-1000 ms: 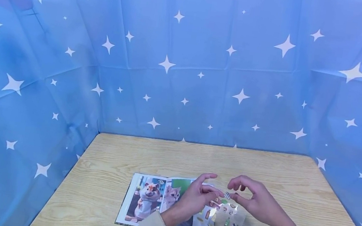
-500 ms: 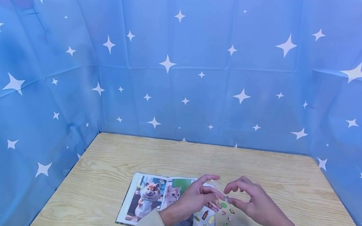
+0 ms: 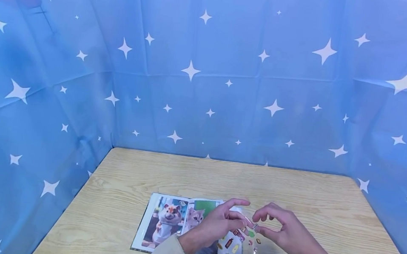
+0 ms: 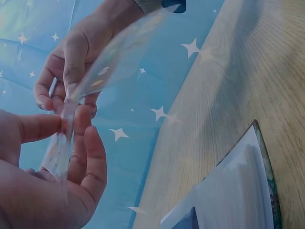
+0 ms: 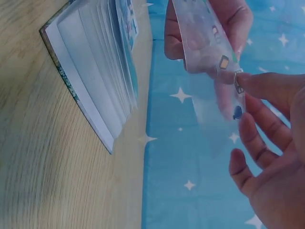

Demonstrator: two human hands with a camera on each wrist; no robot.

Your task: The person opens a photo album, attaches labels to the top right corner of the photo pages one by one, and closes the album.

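Note:
A clear sheet of small food and drink stickers (image 3: pixel 235 248) is held up over the right side of an open photo album (image 3: pixel 140 239). My left hand (image 3: pixel 214 223) pinches this sheet between thumb and fingers, as the left wrist view shows. In that view the sheet (image 4: pixel 114 59) bends upward. At the sheet's edge my right hand (image 3: pixel 286 231) pinches a small sticker (image 5: pixel 238 85) under the thumb, its other fingers loosely bent. The sticker still lies against the clear sheet in the right wrist view. A dark blue sticker (image 5: pixel 237 112) sits just beside it.
The album's left page carries a picture of a hamster (image 3: pixel 166 225); a kitten picture (image 3: pixel 194 218) on the right page is partly behind my left hand. Both lie on a wooden table (image 3: pixel 135 174). A blue curtain with white stars (image 3: pixel 212 59) hangs behind the table.
The sticker sheet has tilted, its lower end swinging left and curling. My hands stay close together at its upper edge, the right one slightly lower than before.

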